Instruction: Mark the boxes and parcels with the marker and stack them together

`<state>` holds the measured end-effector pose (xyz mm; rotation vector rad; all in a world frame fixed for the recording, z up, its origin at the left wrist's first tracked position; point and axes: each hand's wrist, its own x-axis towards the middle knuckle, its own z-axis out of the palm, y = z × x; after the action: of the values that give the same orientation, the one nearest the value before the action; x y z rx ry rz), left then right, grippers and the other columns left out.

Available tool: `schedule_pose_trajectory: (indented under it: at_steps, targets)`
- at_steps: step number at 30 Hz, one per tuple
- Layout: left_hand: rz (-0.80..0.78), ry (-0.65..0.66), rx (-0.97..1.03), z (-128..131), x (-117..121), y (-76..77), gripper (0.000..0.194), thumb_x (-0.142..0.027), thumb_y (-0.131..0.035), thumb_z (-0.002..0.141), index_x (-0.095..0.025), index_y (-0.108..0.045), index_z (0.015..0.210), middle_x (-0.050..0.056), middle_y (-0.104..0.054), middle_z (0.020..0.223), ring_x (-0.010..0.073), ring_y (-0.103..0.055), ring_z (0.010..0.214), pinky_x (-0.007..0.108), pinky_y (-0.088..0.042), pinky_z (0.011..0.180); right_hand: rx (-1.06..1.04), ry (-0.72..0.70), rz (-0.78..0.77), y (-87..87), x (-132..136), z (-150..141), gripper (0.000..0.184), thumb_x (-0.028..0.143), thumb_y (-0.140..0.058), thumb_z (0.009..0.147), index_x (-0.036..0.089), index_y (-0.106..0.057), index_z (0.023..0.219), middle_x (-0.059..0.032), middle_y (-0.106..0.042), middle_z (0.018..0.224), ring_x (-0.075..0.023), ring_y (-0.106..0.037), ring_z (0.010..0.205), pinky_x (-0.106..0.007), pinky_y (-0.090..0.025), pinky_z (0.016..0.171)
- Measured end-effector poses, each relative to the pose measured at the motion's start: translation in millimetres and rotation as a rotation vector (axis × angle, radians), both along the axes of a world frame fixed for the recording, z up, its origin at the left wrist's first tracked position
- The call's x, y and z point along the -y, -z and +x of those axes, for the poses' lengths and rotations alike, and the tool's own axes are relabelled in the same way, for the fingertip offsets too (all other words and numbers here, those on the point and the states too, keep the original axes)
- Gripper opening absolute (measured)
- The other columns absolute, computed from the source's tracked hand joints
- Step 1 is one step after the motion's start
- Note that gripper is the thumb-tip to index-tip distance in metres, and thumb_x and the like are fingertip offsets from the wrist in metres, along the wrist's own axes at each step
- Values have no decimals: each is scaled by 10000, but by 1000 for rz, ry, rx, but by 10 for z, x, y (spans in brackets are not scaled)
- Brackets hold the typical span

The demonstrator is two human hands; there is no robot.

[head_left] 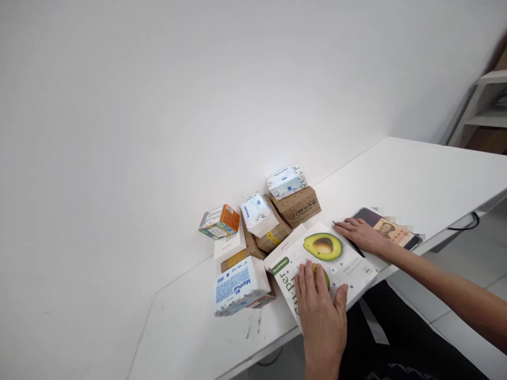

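A white box printed with avocado halves [287, 287] lies at the table's front edge. My left hand [320, 311] rests flat on its upper face, fingers stretched out, thumb apart, covering part of the print. Beyond the box's right edge, my right hand [363, 236] lies palm down with its fingers stretched out. Under those fingers runs a thin dark pen-like stick [359, 252], partly hidden, its tip showing past the fingertips. A dark flat item with a portrait picture [390, 232] lies beside the right wrist, partly under the forearm.
Against the wall, cardboard boxes [299, 207] carry tissue packs [287, 182], including a blue-and-white pack [237, 285]. An orange-and-white carton [222, 221] sits atop a white box [229, 245]. The white table [428, 174] ends near my legs. A shelf [491, 116] stands at far right.
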<state>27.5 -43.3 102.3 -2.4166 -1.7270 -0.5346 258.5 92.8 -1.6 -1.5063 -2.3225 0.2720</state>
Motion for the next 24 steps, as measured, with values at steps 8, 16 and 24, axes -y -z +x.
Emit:
schedule_pose_trajectory:
  at_steps: [8,16,24]
  targets:
    - [34,12,-46,-13,-20,24,430,-370,-459,945,-123,-508,1293,159,-512,1387,312,-445,1315,501,-448,1033,32,193,31,-136,-57,36,495,179,-344,909,285,-487,1372,-97,-557,1366,-340,-452,1254,-527,-399,952]
    - [33,29,-51,-16,-37,20,428,-370,-463,945,-122,-504,1291,163,-514,1382,304,-436,1320,492,-433,1045,71,708,-169,-36,464,478,719,641,-492,787,212,-470,1363,-214,-536,1286,-425,-475,1135,-545,-429,841]
    - [24,7,-51,3,-16,14,431,-373,-470,941,-134,-501,1298,150,-510,1391,293,-429,1329,477,-420,1061,40,713,-136,-74,418,323,577,470,-439,829,168,-523,1313,-205,-594,1222,-418,-494,1087,-556,-425,819]
